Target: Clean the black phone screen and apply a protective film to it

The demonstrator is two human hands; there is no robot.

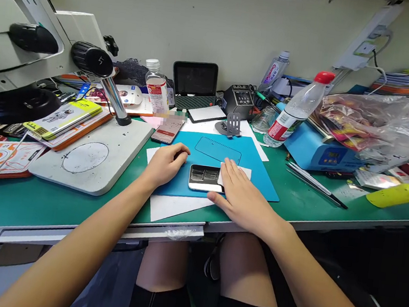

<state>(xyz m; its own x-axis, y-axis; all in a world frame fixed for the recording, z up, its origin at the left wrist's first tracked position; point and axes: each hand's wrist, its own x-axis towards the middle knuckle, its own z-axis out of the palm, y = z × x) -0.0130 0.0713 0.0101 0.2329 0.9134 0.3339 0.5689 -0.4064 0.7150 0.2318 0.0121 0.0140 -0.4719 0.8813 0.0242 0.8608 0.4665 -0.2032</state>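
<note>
Right hand (237, 191) presses flat on white wipe (247, 173) over phone (204, 177); left hand (166, 164) curls, grip unclear; sideways pressure could skid the phone.

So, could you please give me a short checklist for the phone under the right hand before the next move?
1. Phone lying on the blue mat: ok.
2. Right hand on the white cloth or paper over the phone: ok.
3. Left hand steadying the phone: not ok, it appears apart from it.
4. Red-capped bottle clear of the mat: ok.
5. Phone's covered end clean: cannot tell, it is hidden.
</note>
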